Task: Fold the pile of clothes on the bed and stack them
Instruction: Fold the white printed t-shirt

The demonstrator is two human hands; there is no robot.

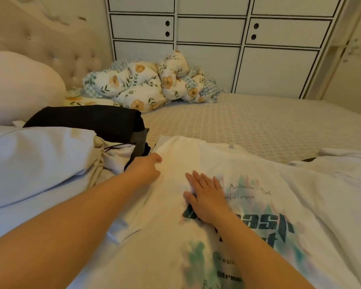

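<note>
While your right hand [206, 197] lies flat and open on the white T-shirt [248, 215] spread across the bed [258, 122], your left hand [148, 168] pinches its left edge, nearer for folding it rightward.

The light is warm and yellowish, rather dim and soft, and its source is not visible. Shadows are weak; a faint one lies under the right hand [206, 197] on the white T-shirt [258, 174]. No strong glare appears. The wardrobe [217, 49] lines bend towards the edges, a wide-angle distortion. The near forearms look slightly soft.
</note>
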